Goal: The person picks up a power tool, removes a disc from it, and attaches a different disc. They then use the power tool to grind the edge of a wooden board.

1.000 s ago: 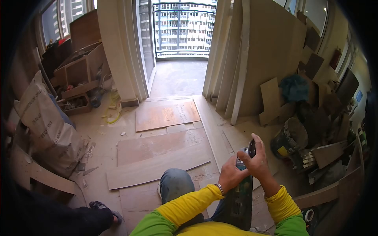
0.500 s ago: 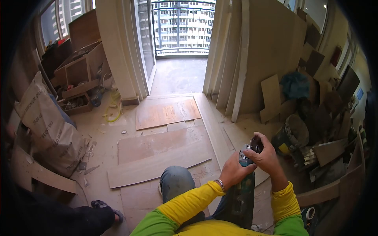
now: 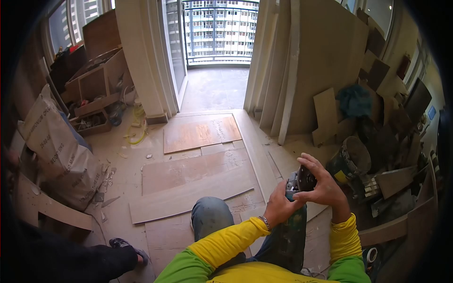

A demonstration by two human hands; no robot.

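Note:
An angle grinder [image 3: 292, 231] stands head up between my legs, its dark green body worn and dusty. My left hand [image 3: 280, 207] is closed round the grinder near its metal head. A dark round disc [image 3: 307, 178] sits at the head, facing right. My right hand [image 3: 326, 187] grips this disc, with the thumb at its lower edge and the fingers over its top and far side. The palm hides part of the disc.
Wooden planks [image 3: 193, 193] lie on the dusty floor ahead. A white sack [image 3: 61, 151] and toolboxes [image 3: 94, 89] stand left; a bucket [image 3: 349, 158] and board offcuts are right. Another person's leg [image 3: 94, 262] is at lower left. A balcony doorway [image 3: 214, 89] opens ahead.
My right hand has turned on the disc and its fingers have straightened along the top edge. More of the disc shows. My left hand stays on the grinder.

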